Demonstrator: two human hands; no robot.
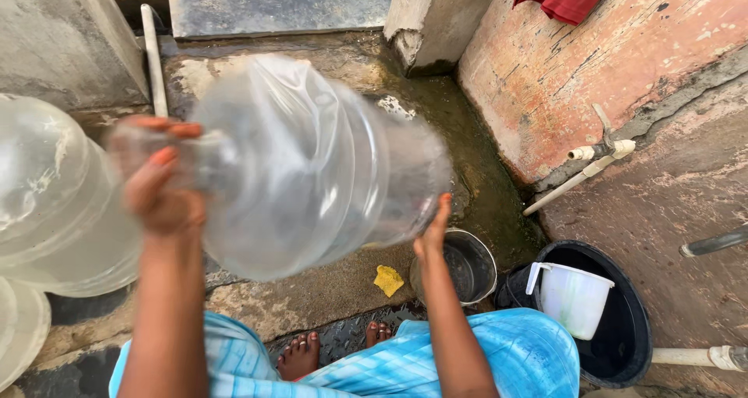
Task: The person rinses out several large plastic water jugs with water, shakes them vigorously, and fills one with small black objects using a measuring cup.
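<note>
Left hand (160, 187) fingers wrap the big clear water jug (312, 164) at its neck; right hand (431, 230) braces the base, fingers flat. Keep both grips firm while tilting.

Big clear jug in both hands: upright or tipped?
Tipped on its side. The clear jug lies roughly level, neck gripped by the left hand, base propped by the right hand.

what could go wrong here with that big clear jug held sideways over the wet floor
The big clear jug is blurred, so it is probably moving; the right hand only presses its base and may slip. The left hand grips the neck alone. The wet floor by the bare feet looks slippery. A drop could hit the metal pot.
</note>
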